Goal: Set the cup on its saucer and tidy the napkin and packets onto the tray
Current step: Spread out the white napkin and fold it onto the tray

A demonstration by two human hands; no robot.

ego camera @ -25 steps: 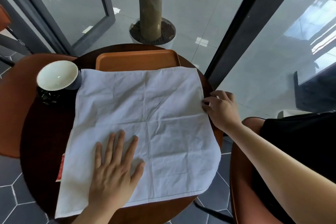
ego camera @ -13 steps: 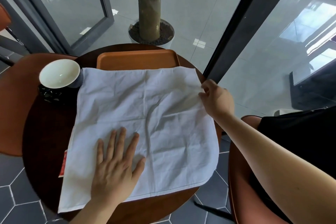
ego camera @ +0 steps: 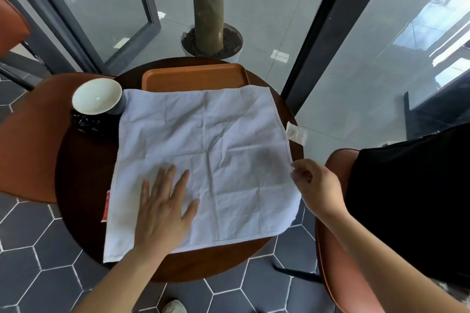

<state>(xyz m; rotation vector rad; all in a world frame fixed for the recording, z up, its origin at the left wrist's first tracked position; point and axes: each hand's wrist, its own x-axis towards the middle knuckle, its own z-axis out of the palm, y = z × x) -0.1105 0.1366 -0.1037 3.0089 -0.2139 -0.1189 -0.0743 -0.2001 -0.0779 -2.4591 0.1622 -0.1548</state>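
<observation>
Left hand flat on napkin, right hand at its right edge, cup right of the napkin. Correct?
No: the head view shows the cup left of the napkin, by its far corner. The left hand lies flat on it and the right hand is at its right edge.

One white napkin lay on the single round tabletop. There was one orange tray, one cup and one dark saucer. Two packets showed: one red packet, mostly covered at the napkin's left edge, and one white packet by its right edge. Two hands were in view, the left hand and the right hand. Three orange chairs stood around: the left chair, the right chair and the far chair. Beyond stood one potted trunk. One pale shoe showed at the bottom edge.
</observation>
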